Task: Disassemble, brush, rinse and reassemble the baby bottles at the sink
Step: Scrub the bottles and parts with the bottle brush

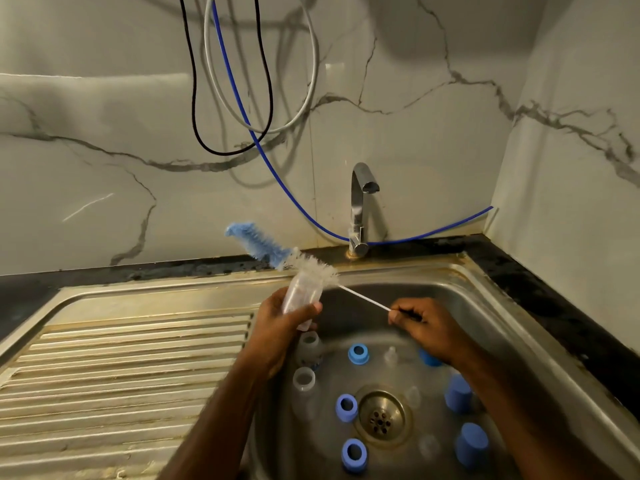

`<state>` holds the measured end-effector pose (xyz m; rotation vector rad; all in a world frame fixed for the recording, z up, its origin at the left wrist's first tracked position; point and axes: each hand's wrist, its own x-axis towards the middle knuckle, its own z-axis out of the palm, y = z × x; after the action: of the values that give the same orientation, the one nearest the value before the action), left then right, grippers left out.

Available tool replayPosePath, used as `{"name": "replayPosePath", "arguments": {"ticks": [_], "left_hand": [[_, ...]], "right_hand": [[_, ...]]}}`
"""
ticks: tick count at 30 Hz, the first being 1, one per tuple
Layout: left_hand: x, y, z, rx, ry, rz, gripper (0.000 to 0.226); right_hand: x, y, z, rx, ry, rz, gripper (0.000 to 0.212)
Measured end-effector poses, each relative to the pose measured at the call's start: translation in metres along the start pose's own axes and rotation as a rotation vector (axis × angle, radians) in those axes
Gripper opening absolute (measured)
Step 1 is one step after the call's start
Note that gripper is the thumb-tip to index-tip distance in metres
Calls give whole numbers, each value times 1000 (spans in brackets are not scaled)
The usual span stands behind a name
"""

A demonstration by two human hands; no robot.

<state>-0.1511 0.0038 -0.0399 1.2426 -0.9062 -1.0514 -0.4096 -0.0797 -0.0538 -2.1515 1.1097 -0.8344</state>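
L hand grips clear bottle; R hand pinches brush wire handle.

I see the drain ringed by blue collars, caps and bottles, crowding any reach there; left of it, the ribbed drainboard offers open passage.

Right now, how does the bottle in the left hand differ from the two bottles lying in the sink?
The held bottle is lifted above the sink, gripped by the left hand; the two bottles in the sink rest on the basin floor, untouched. The brush sits at the held bottle's far end; the sink bottles have none. All are clear plastic with no blue ring on.
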Motion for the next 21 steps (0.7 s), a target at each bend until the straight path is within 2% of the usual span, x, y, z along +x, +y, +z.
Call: {"name": "replayPosePath", "arguments": {"ticks": [2,4,8,10,14,17,19,21], "left_hand": [[0,-9,3,425,31,149,64],[4,-17,1,659,80,247,77],[8,-11,-7,716,183,276,85],[10,-11,-7,773,223,275,86],[3,-14,5,744,142,310,67],[6,-15,-2,807,147,332,60],[11,-18,-10,854,186,323,63],[13,-19,-11,878,201,349,66]], "right_hand": [[1,-11,13,-38,19,-47,19],[2,-15,18,-67,19,-69,18],[2,3,0,-35,-92,63,21],[0,4,-1,-39,-70,69,22],[2,-16,20,-105,42,-48,15],[3,-14,12,-122,-23,-5,15],[2,-4,-2,-132,-110,51,17],[0,-2,-1,-145,-113,55,18]]}}
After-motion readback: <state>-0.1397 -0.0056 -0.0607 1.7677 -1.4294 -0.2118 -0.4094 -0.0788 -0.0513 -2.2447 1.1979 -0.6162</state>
